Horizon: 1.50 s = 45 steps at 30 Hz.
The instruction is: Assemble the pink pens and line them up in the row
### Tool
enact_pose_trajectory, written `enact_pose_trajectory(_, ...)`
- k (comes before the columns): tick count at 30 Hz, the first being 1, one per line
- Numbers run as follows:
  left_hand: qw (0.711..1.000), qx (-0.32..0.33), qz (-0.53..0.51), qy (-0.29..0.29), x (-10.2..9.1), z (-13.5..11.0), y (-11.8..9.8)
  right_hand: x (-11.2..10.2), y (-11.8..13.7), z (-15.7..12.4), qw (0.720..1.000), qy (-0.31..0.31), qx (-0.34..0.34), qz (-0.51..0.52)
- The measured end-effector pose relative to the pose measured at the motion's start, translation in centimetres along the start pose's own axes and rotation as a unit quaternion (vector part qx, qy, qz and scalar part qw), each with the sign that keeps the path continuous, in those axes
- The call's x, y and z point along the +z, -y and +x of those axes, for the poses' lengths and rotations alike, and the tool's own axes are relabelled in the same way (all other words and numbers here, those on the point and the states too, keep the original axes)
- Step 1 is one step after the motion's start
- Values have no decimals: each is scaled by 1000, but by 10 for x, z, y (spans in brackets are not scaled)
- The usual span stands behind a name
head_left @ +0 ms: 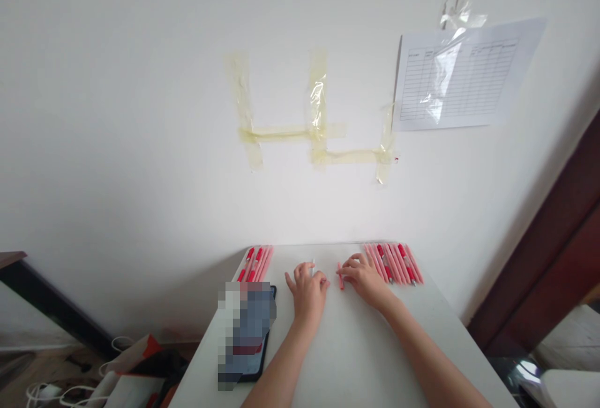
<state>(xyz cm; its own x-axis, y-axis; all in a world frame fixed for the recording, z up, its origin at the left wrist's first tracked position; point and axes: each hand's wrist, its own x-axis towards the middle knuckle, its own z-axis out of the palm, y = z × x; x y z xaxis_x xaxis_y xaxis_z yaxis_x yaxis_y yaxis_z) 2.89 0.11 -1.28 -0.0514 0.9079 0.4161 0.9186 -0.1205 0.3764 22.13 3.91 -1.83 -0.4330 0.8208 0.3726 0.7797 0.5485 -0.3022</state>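
My left hand (307, 292) is over the middle of the white table, its fingers curled. A thin whitish stick (313, 264), perhaps a pen part, pokes up between those fingers; most of it is hidden. To its right, my right hand (363, 278) pinches a short pink pen piece (340, 277), which stands nearly in line with the table's length. The two hands are a small gap apart. Beyond my right hand lies a row of pink and red pens (396, 264) side by side. A smaller group of pink and red pens (255, 264) lies left of my left hand.
A phone (267, 333), partly pixelated, lies on the left of the white table (365, 358). The table's far edge meets a white wall with yellowed tape (319, 108) and a taped-up printed sheet (459, 77). Cables and bags (135, 364) are on the floor at left.
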Motion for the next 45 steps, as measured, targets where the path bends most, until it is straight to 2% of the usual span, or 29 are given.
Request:
enact_pose_trajectory(6,1000,4,-5,-29,-9,2,0,1,-5,-1,1000,-13,-15,-10)
enact_pose_trajectory(12,995,-50,60,-58,-25,7,12,-2,-9,-3,997,-37,17,-66)
enact_pose_trajectory(17,991,-80,82,-63,-34,8,17,-1,-12,-5,994,-30,43,-91)
enact_pose_trajectory(29,995,-62,76,-24,-24,10,20,0,-14,-3,995,-28,39,-88)
enact_pose_trajectory(39,994,-49,87,-41,-21,10,21,0,-14,-4,995,-29,44,-90)
enact_pose_trajectory(45,998,-21,3,-53,-18,11,18,-3,-10,-2,995,-79,18,-51)
